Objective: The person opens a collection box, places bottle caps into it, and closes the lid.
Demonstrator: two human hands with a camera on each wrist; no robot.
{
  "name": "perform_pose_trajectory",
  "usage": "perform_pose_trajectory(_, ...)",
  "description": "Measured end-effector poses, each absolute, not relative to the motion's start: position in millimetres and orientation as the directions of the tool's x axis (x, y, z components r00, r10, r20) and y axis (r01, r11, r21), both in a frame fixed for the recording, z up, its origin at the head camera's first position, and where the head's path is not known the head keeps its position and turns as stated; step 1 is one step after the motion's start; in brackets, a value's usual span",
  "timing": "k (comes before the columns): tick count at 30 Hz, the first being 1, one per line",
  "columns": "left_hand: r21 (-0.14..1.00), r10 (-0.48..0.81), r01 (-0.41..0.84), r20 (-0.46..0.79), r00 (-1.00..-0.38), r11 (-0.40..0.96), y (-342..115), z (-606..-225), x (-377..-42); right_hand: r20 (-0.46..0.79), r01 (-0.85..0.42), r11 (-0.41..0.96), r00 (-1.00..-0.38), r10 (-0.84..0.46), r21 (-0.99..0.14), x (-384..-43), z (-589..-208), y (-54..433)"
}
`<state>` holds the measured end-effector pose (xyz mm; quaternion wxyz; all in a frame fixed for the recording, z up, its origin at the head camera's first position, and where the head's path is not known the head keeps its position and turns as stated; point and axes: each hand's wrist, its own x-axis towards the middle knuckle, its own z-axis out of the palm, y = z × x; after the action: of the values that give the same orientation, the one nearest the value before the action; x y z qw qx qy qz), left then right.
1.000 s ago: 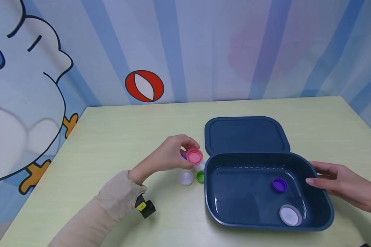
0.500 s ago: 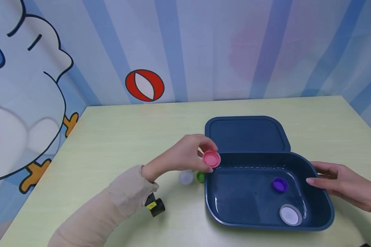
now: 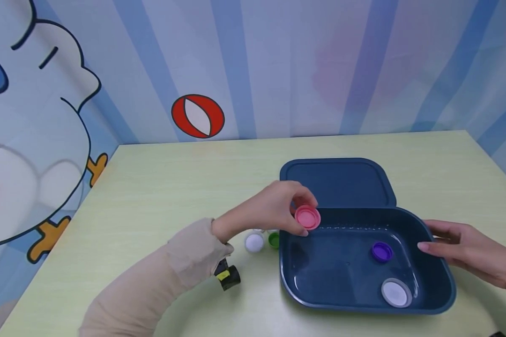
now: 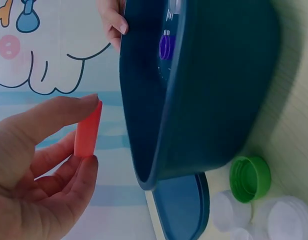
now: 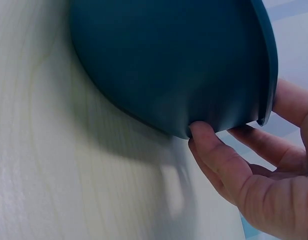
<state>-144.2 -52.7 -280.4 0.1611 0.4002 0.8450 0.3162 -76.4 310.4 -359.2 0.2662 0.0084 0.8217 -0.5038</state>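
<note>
Since a second ago, my left grip (image 3: 278, 206) has shifted right, carrying a pinched pinkish-red cap (image 3: 308, 217) to the blue box's (image 3: 333, 276) rear left corner; my right grip (image 3: 468, 248) stays clamped on its right wall. A pale wood-grain bench (image 3: 185, 187) meets a blue-striped backdrop (image 3: 270, 70).

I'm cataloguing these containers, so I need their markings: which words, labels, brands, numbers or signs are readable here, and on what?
None: no text, number or sign can be read in any view.
Pink cap, in the left hand: any fine mark is too small to tell.
Dark blue bin and lid: no lettering visible.
Backdrop: stripes and drawings only.
Black wrist device: any mark too small to read.
</note>
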Motion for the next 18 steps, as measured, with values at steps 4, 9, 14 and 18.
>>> perform_pose_trajectory(4,0.657,0.804,0.600,-0.017,-0.594,0.457,-44,-278,-143,-0.456,0.294,0.492,-0.855,-0.249,-0.820,-77,-359,311)
perform_pose_trajectory(9,0.643,0.822,0.625,-0.013,-0.569,0.442,-35,-275,-142,-0.461,0.299,0.497,-0.854,-0.241,-0.815,-78,-360,311)
perform_pose_trajectory(14,0.628,0.833,0.645,-0.011,-0.553,0.436,-26,-274,-142,-0.453,0.295,0.482,-0.856,-0.250,-0.825,-78,-360,311)
perform_pose_trajectory(18,0.625,0.845,0.657,-0.006,-0.535,0.420,-20,-276,-142,-0.448,0.297,0.465,-0.857,-0.256,-0.834,-78,-362,311)
